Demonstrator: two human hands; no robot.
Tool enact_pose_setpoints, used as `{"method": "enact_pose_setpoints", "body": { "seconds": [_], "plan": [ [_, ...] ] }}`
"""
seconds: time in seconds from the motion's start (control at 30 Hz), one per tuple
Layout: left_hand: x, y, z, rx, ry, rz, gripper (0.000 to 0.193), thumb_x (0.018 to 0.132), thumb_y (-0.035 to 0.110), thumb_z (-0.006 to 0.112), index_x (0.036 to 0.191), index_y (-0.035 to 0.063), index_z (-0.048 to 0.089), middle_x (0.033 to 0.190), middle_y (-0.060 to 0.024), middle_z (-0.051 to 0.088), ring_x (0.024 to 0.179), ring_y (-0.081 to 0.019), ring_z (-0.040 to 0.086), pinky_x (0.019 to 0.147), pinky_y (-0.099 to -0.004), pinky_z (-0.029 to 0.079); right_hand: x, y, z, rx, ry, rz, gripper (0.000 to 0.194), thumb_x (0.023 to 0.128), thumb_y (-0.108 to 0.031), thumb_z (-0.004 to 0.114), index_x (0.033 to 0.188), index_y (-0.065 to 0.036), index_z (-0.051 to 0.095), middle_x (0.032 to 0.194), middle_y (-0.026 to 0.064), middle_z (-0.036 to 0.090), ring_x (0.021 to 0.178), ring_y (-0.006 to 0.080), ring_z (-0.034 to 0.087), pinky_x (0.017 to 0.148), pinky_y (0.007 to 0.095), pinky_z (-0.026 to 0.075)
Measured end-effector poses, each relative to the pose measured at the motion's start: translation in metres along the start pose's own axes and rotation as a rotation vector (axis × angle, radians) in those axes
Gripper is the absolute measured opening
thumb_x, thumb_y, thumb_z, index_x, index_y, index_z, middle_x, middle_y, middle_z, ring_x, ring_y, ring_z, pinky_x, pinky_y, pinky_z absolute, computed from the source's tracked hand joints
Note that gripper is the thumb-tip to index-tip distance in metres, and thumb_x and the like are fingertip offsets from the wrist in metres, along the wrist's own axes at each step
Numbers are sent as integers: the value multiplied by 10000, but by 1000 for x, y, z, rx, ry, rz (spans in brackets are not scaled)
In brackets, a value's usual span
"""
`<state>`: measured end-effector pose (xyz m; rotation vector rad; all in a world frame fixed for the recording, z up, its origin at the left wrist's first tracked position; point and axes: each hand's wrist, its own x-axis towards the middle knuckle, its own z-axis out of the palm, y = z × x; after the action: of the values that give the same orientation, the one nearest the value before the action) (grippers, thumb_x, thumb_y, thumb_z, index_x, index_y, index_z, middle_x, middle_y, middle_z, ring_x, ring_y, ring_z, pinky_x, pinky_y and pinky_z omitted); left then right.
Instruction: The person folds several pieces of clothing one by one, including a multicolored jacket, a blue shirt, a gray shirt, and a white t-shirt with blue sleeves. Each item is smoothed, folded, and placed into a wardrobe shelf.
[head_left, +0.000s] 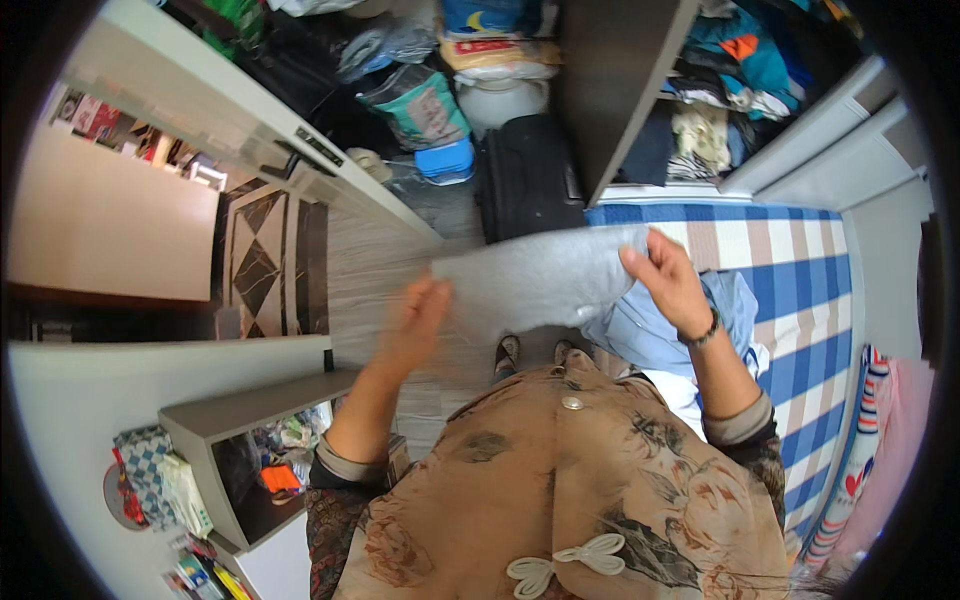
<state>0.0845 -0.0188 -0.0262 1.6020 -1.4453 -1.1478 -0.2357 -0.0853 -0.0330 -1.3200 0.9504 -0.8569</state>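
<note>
A light grey cloth garment (536, 281) is stretched out in the air between my two hands, above the floor and the near edge of the bed. My left hand (416, 315), blurred, pinches its left end. At the upper right corner, my right hand (667, 281) grips it between thumb and fingers; a dark beaded bracelet circles that wrist. Below my right hand, a light blue garment (724, 307) lies crumpled on the bed, partly hidden by the grey cloth and my arm. White cloth (679, 397) shows beside it, close to my body.
The bed with a blue checked sheet (802, 300) is on the right. An open wardrobe (701, 127) with piled clothes stands beyond it. A black suitcase (529, 176) is ahead, near bags (424, 109). On the left are an open door (262, 120) and a grey shelf unit (202, 450).
</note>
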Motion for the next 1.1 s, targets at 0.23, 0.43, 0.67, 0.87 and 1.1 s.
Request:
{"method": "enact_pose_setpoints", "body": {
  "seconds": [0.23,0.43,0.67,0.87,1.1],
  "plan": [
    [26,0,27,-943,-100,-122,560,961,495,346,1335,86,421,1258,-92,538,1145,-245,531,943,-399,446,19,-64,10,428,124,-6,288,931,-241,569,1061,13,604,946,44,657,826,69,595,724,212,481],
    [24,-67,66,-1483,-421,-239,617,925,512,432,1366,82,388,1297,-89,509,1170,-250,501,954,-398,434,16,49,3,1064,35,562,394,911,-343,582,1116,-6,593,1015,106,650,906,165,635,786,307,532],
    [34,-54,49,-903,-258,-273,589,824,279,681,1290,0,454,1204,-99,562,1094,-221,542,925,-365,438,15,40,-5,528,-37,314,331,881,-187,632,1157,-14,573,1049,59,645,955,122,608,827,285,503],
    [15,-37,32,-616,-150,-280,586,869,250,645,1336,10,385,1257,-103,517,1165,-256,478,983,-408,387,-19,1,7,122,-27,202,261,904,-210,619,1075,-13,606,909,-20,619,803,33,525,715,203,440],
    [-54,-36,35,-757,-4,-770,502,863,300,649,1200,-41,500,1174,-120,580,1103,-214,535,940,-335,413,-91,29,37,366,-164,401,212,912,-147,606,1060,3,597,908,-43,601,812,17,486,712,202,423]
  ]
}}
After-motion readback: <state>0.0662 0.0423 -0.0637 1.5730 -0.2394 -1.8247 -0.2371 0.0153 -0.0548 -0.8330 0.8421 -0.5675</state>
